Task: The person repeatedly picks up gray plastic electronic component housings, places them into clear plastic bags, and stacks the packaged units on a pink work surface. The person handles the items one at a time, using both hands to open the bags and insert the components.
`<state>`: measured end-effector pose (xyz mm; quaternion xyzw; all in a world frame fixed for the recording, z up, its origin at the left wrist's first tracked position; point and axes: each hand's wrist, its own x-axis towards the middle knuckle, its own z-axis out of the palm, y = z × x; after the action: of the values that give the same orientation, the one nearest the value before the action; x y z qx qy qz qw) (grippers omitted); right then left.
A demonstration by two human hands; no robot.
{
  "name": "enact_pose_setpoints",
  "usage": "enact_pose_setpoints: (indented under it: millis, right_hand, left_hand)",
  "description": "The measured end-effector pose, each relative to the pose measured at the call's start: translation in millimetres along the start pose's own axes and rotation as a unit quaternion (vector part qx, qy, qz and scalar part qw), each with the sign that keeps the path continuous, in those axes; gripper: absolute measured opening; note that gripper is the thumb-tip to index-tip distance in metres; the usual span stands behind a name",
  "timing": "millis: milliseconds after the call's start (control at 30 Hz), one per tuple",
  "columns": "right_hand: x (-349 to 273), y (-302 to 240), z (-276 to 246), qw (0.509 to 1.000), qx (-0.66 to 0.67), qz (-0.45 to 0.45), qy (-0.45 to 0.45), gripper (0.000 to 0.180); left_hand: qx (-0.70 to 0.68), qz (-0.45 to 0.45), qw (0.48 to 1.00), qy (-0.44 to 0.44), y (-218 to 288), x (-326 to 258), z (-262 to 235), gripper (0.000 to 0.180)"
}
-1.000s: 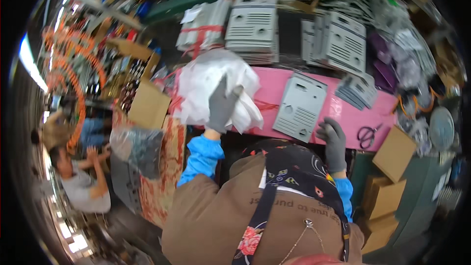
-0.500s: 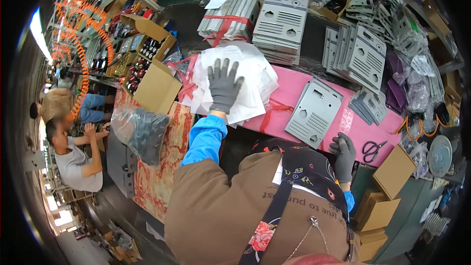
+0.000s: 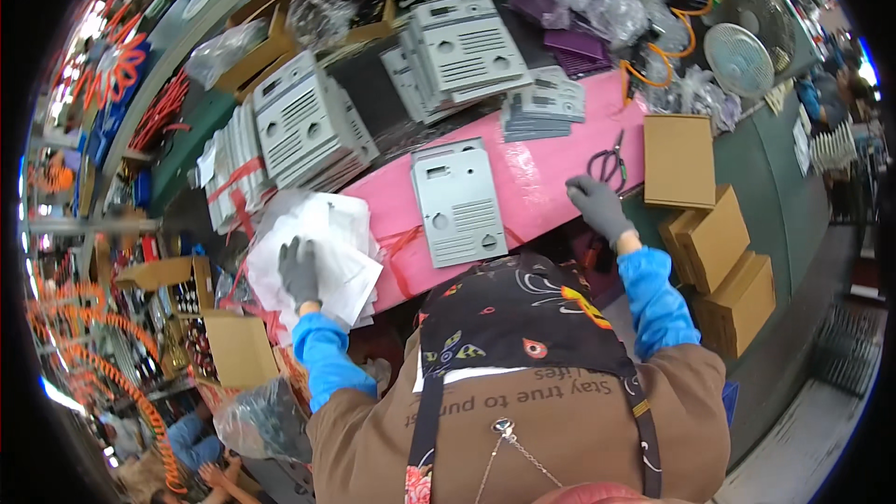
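My left hand (image 3: 301,273), in a dark grey glove, lies flat with its fingers stretched out on a loose stack of white sheets (image 3: 347,241). My right hand (image 3: 602,209), gloved the same way, hovers by the pink mat's front edge. Its fingers are curled in, and nothing shows in them. Just beyond it lie dark-handled scissors (image 3: 609,164). A grey metal panel (image 3: 464,208) with slots and round cutouts rests on the pink mat (image 3: 551,189) between my hands.
Stacked grey panels (image 3: 301,121) stand behind the sheets, another panel stack (image 3: 469,45) farther right. Small grey plates (image 3: 545,105) lie on the mat's far side. Cardboard boxes (image 3: 679,161) line the right, near a fan (image 3: 739,60). A bagged dark bundle (image 3: 266,422) sits at lower left.
The view has swung to the right, bringing my right arm more fully into sight. My left hand stays on the white sheets; my right hand is still curled near the scissors.
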<state>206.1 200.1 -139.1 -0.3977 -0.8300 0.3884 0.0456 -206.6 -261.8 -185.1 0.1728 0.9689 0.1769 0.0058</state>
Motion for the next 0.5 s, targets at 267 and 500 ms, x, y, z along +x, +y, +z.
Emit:
enact_pose_setpoints:
  millis: [267, 500]
  right_hand:
    - [158.7, 11.3, -13.7, 0.953, -0.252, -0.147, 0.087, 0.054]
    - [197.4, 18.9, 15.5, 0.912, -0.352, -0.207, 0.035, 0.037]
  left_hand:
    - [0.02, 0.108, 0.942, 0.318, 142.7, -28.9, -116.8, 0.034]
    - [-0.144, 0.213, 0.961, 0.099, 257.3, -104.7, -96.3, 0.038]
